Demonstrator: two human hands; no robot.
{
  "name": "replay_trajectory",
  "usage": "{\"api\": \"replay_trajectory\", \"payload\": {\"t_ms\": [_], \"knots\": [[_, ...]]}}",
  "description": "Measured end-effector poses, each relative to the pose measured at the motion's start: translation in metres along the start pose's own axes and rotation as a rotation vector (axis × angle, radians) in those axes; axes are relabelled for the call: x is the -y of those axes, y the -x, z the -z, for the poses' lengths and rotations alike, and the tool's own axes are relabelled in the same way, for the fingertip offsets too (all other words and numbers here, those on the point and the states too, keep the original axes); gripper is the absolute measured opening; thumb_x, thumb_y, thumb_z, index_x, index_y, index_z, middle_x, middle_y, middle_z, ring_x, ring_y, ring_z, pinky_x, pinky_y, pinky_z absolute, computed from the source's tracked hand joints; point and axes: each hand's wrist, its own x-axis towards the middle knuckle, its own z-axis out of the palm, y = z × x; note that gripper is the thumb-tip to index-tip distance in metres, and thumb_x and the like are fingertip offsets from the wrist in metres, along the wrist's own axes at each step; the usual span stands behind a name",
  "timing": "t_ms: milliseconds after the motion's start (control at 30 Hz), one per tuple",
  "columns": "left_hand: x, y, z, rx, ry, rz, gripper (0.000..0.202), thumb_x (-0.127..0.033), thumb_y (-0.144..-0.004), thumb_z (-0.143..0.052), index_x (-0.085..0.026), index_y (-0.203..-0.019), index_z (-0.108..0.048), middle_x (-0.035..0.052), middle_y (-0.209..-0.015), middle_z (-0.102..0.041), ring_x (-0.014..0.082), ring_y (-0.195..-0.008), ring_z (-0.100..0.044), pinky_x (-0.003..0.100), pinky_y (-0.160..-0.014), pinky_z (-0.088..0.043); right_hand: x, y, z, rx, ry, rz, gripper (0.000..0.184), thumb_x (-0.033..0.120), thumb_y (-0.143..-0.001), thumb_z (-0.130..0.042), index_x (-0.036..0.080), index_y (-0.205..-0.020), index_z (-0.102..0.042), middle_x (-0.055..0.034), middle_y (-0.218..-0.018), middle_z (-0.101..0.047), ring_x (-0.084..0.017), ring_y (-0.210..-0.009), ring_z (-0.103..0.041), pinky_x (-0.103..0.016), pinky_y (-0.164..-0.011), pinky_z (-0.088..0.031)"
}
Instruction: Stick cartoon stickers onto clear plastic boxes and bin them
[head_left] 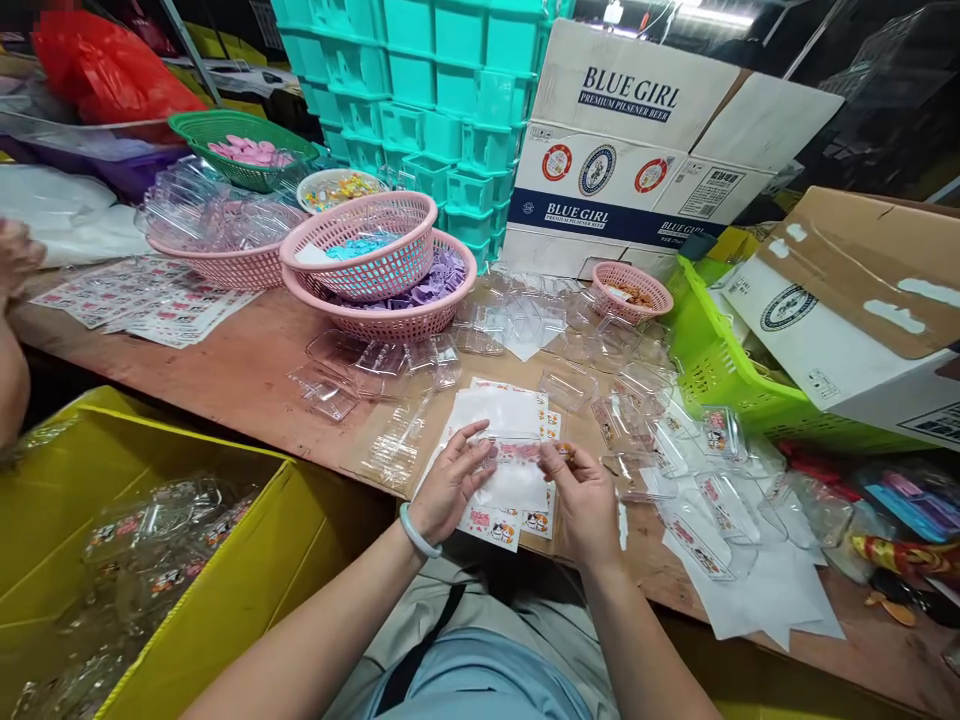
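Note:
My left hand (452, 482) wears a pale bracelet. Its thumb and fingers close on the left end of a clear plastic case (517, 453) with pink-red lettering across it. The other end is pinched between the thumb and fingers of my right hand (589, 497), where a bit of orange cartoon print shows. Whether that print is on the case or on a loose sticker, I cannot tell. Beneath both hands lies a stack of sticker sheets (491, 527), with cartoon animals and pink lettering, partly covered by a blank white sheet (487, 408).
Clear cases with stickers (724, 505) lie at the right, plain ones (382, 360) farther back. Pink baskets (375, 320) hold small parts. A green crate (705, 345) and beer cartons (600, 150) stand behind. Left, a yellow bin (247, 540) holds cases; another person's hand (16, 255) shows.

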Motion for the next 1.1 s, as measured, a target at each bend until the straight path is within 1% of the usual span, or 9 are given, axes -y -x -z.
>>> {"api": "replay_trajectory", "payload": {"t_ms": [67, 200, 333, 467, 600, 867, 1100], "knots": [[0.002, -0.001, 0.001, 0.002, 0.017, -0.007, 0.046, -0.031, -0.075, -0.075, -0.023, -0.116, -0.058, 0.0056, -0.106, -0.062, 0.0159, -0.102, -0.057, 0.030, -0.092, -0.041, 0.001, 0.003, -0.001, 0.024, 0.008, -0.068, 0.029, 0.046, -0.075, -0.072, 0.017, -0.071, -0.066, 0.0005, -0.063, -0.060, -0.012, -0.059, -0.052, -0.023, -0.057, -0.043], [0.006, -0.001, 0.003, 0.003, 0.037, -0.007, 0.044, -0.031, -0.073, -0.077, -0.022, -0.113, -0.060, 0.0051, -0.105, -0.063, 0.0158, -0.104, -0.058, 0.029, -0.094, -0.040, -0.005, 0.007, -0.008, 0.006, 0.002, -0.119, 0.033, 0.048, -0.072, -0.074, 0.016, -0.074, -0.067, -0.0002, -0.061, -0.062, -0.011, -0.056, -0.050, -0.023, -0.055, -0.040], [0.005, -0.001, 0.004, 0.000, 0.046, 0.003, 0.045, -0.030, -0.073, -0.077, -0.022, -0.114, -0.060, 0.0050, -0.103, -0.064, 0.0141, -0.099, -0.059, 0.028, -0.091, -0.040, -0.005, 0.008, -0.011, 0.049, 0.003, -0.114, 0.030, 0.046, -0.072, -0.074, 0.017, -0.074, -0.068, -0.0005, -0.061, -0.064, -0.010, -0.054, -0.048, -0.022, -0.053, -0.039], [0.003, 0.000, 0.003, 0.000, 0.033, 0.011, 0.045, -0.031, -0.073, -0.077, -0.022, -0.114, -0.060, 0.0047, -0.102, -0.064, 0.0134, -0.095, -0.059, 0.026, -0.086, -0.041, 0.003, 0.007, -0.008, 0.109, -0.010, -0.114, 0.027, 0.044, -0.074, -0.073, 0.018, -0.072, -0.068, -0.0008, -0.063, -0.066, -0.009, -0.053, -0.046, -0.022, -0.053, -0.038], [0.001, 0.000, 0.001, 0.001, 0.031, 0.007, 0.045, -0.031, -0.073, -0.077, -0.021, -0.114, -0.060, 0.0045, -0.101, -0.064, 0.0127, -0.095, -0.058, 0.025, -0.085, -0.041, 0.004, 0.004, -0.006, 0.149, 0.003, -0.133, 0.026, 0.043, -0.076, -0.073, 0.017, -0.073, -0.069, -0.0018, -0.067, -0.068, -0.008, -0.052, -0.044, -0.022, -0.053, -0.038], [0.001, -0.001, 0.002, -0.001, 0.027, 0.013, 0.048, -0.031, -0.071, -0.078, -0.021, -0.114, -0.060, 0.0043, -0.100, -0.064, 0.0123, -0.093, -0.058, 0.026, -0.086, -0.041, 0.002, -0.001, -0.004, 0.187, 0.033, -0.167, 0.029, 0.045, -0.076, -0.072, 0.017, -0.074, -0.069, -0.0027, -0.068, -0.070, -0.006, -0.047, -0.041, -0.021, -0.047, -0.034], [0.000, 0.000, 0.001, -0.001, 0.028, 0.013, 0.047, -0.031, -0.071, -0.078, -0.021, -0.113, -0.062, 0.0042, -0.099, -0.065, 0.0128, -0.092, -0.058, 0.026, -0.085, -0.041, 0.005, 0.000, -0.005, 0.198, 0.069, -0.152, 0.032, 0.048, -0.075, -0.070, 0.016, -0.072, -0.069, -0.0039, -0.069, -0.070, -0.007, -0.045, -0.040, -0.022, -0.045, -0.036]]}}
